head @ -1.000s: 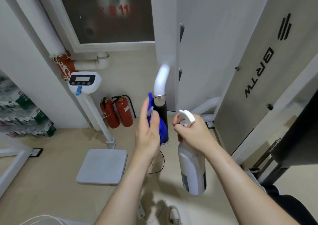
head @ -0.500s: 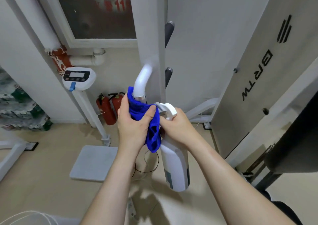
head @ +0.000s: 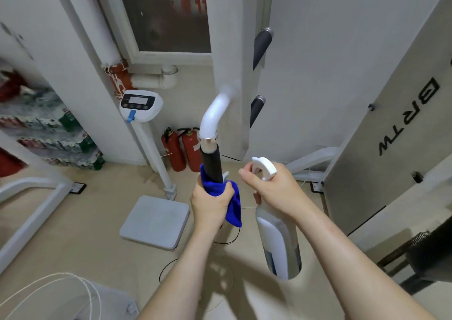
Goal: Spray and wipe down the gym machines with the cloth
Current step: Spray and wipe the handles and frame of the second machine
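Frame centre: blue cloth wrapped round lower end of black handle, clenched there by left hand. Just right, spray bottle gripped at neck by right hand. Cloth judged soft, light, best bunched in palm; bottle smooth, likely slippery wet.

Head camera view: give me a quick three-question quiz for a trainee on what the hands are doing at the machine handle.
1. True or false: the left hand grips the blue cloth around the lower end of the black handle grip.
2. What does the right hand hold? A, a brush; B, the white spray bottle; C, nothing.
3. Fill in: ___ red fire extinguishers stand on the floor behind the handle.

Key: 1 true; 2 B; 3 two.
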`<control>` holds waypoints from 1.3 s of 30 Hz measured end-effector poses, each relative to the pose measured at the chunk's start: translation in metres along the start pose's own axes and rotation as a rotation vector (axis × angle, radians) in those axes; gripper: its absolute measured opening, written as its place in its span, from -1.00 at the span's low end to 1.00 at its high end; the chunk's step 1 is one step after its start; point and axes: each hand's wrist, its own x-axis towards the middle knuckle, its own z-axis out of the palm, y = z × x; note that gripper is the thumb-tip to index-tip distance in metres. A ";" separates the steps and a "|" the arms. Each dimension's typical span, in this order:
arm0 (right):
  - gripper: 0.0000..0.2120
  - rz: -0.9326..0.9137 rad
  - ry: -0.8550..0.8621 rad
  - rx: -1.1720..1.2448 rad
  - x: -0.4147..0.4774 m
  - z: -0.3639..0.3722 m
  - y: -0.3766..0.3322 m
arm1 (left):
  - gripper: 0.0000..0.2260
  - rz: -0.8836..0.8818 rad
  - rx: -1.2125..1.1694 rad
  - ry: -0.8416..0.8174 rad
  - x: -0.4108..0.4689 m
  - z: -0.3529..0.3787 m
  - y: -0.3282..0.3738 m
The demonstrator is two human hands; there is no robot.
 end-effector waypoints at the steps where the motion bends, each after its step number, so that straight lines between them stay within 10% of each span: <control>1: -0.83 -0.008 -0.026 0.009 -0.001 0.003 0.000 | -0.76 -0.012 0.020 -0.044 0.001 -0.007 0.006; 6: -0.92 -0.032 -0.138 -0.044 0.000 0.027 -0.004 | -0.85 0.138 -0.044 -0.306 -0.002 -0.057 0.066; 12: -0.79 0.003 0.206 0.173 0.004 0.041 -0.020 | -0.69 0.055 -0.614 -0.320 -0.003 -0.055 0.097; 16: -0.72 -0.109 0.061 0.244 0.000 0.030 -0.047 | -0.66 -0.050 -0.886 -0.223 0.013 -0.044 0.105; 24: -0.81 -0.168 0.092 0.083 0.001 0.040 -0.034 | -0.66 -0.216 -0.676 -0.596 0.069 -0.039 0.116; 39: -0.87 0.034 0.181 0.190 -0.009 0.056 0.021 | -0.47 -0.134 -0.378 -0.700 0.035 -0.028 0.053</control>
